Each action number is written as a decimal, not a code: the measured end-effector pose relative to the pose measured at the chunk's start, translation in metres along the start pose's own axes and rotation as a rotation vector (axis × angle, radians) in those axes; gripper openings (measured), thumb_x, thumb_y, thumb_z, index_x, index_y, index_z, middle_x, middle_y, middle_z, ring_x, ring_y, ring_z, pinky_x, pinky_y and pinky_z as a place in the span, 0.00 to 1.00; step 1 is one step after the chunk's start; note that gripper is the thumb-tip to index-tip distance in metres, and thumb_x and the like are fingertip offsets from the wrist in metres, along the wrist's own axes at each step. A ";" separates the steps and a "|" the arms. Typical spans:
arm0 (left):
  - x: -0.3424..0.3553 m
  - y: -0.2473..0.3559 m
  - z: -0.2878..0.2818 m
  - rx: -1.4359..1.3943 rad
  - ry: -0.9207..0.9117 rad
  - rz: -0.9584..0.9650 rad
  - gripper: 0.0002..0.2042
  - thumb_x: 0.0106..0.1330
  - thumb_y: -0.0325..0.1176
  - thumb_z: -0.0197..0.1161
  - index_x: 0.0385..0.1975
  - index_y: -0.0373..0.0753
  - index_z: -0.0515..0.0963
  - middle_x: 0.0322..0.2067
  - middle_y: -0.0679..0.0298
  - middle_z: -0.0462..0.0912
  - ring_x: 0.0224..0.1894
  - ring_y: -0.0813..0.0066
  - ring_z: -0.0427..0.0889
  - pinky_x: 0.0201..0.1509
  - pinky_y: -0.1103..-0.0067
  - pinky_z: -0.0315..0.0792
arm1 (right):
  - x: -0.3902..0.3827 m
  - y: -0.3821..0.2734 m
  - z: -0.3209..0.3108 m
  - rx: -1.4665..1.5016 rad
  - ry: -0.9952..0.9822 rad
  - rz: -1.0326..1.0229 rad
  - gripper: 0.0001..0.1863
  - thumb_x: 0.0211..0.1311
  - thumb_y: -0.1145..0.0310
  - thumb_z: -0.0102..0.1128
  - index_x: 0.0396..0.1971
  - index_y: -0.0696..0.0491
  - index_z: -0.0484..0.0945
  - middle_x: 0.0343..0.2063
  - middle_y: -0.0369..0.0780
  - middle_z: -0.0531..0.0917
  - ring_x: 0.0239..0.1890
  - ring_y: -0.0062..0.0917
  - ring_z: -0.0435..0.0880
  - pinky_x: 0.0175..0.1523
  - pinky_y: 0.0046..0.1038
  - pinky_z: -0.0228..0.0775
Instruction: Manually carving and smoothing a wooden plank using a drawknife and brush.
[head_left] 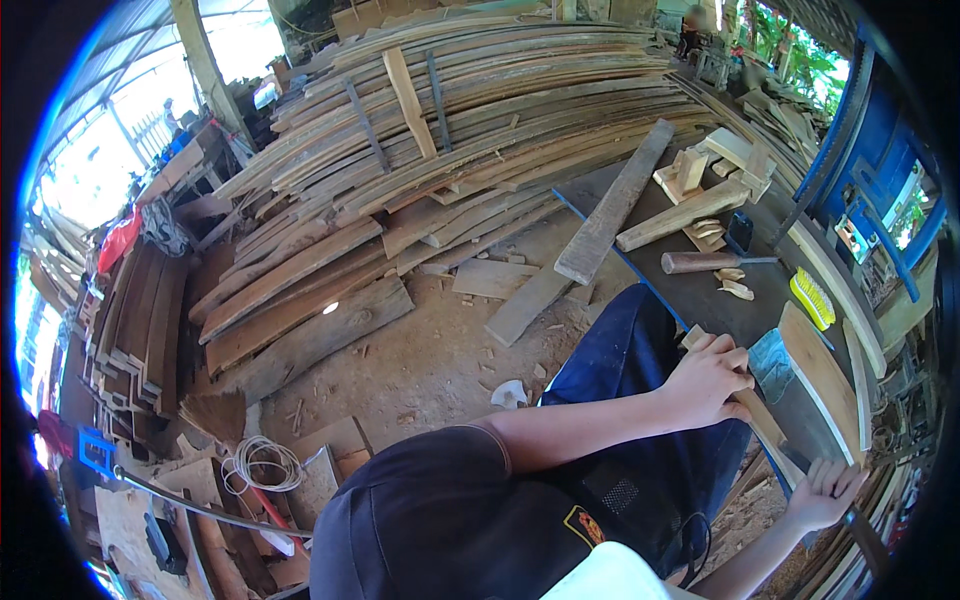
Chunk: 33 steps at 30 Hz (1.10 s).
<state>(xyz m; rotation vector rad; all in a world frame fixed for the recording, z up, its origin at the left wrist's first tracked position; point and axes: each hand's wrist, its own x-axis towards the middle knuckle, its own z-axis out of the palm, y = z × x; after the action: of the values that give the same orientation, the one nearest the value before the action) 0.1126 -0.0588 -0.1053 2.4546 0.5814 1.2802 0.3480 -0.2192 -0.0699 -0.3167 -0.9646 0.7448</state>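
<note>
My left hand (708,382) is closed around a long pale wooden piece (762,418) that slants along the near edge of the dark workbench (700,285). At the lower end of this piece, a narrow grey strip shows close to my right hand (828,494). The right hand is closed with its thumb up. A dark, narrow bar (866,540) sticks out beyond it; I cannot make out its kind. Beside both hands, a curved wooden board (825,375) lies on the bench next to a blue cloth-like patch (771,366).
A yellow brush (812,299), a wooden mallet-like tool (700,262) and wood blocks (690,170) lie on the bench. A plank (615,205) leans on its edge. Stacked boards (480,100) fill the back. A broom (213,415) and coiled cord (265,463) are left.
</note>
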 end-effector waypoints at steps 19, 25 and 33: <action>0.006 -0.005 0.008 0.010 0.042 0.062 0.18 0.44 0.49 0.71 0.31 0.47 0.83 0.31 0.68 0.76 0.41 0.65 0.73 0.45 0.67 0.68 | 0.002 0.015 0.012 -0.073 0.330 0.010 0.22 0.72 0.55 0.41 0.15 0.45 0.57 0.09 0.28 0.52 0.11 0.17 0.45 0.21 0.25 0.38; 0.005 -0.009 0.002 0.111 -0.028 0.046 0.17 0.46 0.50 0.70 0.33 0.47 0.83 0.30 0.70 0.75 0.40 0.67 0.74 0.45 0.69 0.68 | -0.010 -0.024 0.008 -0.214 0.441 -0.042 0.24 0.73 0.54 0.35 0.14 0.44 0.55 0.07 0.28 0.50 0.09 0.16 0.41 0.17 0.25 0.36; 0.007 0.004 0.009 0.108 -0.030 0.081 0.17 0.49 0.52 0.68 0.33 0.48 0.83 0.31 0.72 0.74 0.40 0.68 0.74 0.45 0.69 0.66 | -0.022 -0.033 0.006 -0.238 0.483 -0.169 0.25 0.72 0.54 0.38 0.12 0.44 0.55 0.06 0.28 0.50 0.09 0.15 0.40 0.17 0.22 0.33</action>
<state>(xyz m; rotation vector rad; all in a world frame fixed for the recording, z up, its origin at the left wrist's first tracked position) 0.1239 -0.0594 -0.1037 2.6052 0.5633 1.2714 0.3498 -0.2585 -0.0619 -0.5861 -0.6088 0.3708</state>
